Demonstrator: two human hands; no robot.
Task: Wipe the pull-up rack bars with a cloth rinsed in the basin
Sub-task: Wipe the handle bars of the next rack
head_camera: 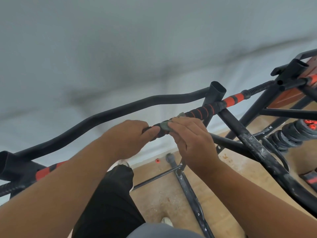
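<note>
Mid-wipe: right hand [192, 143] pinches grey cloth [165, 125] around foam-grip bar [200, 112]; left hand [132, 138] clenched on bar beside cloth. Dusty diagonal strut [253, 148] right of cloth looks unwiped; basin unseen.

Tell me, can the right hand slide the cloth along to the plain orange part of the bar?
Probably yes. The right hand holds the cloth on the spiral grip, and nothing blocks the bar up to the orange part.

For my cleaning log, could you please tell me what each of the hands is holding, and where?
The left hand grips the foam-wrapped bar itself; the right hand pinches a grey-green cloth wrapped around the same bar beside it.
</note>
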